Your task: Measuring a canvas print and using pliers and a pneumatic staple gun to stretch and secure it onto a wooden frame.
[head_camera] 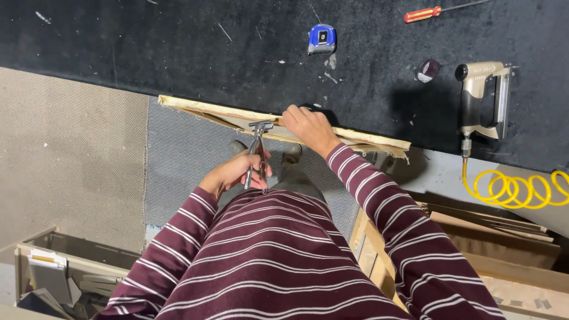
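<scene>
Wooden frame strip (355, 136) mid-frame, pinned at the black bench edge (178, 53) under right hand (308, 127), fingers flat. Metal canvas pliers (257, 151) gripped tight in left hand (234, 173), jaws touching the strip. Pneumatic stapler (483, 98) upper right.

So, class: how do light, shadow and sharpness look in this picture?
Head view: even light, sharp throughout; the staple gun casts a soft shadow leftward on the black bench top; faint glint on the pliers in the left hand.
</scene>
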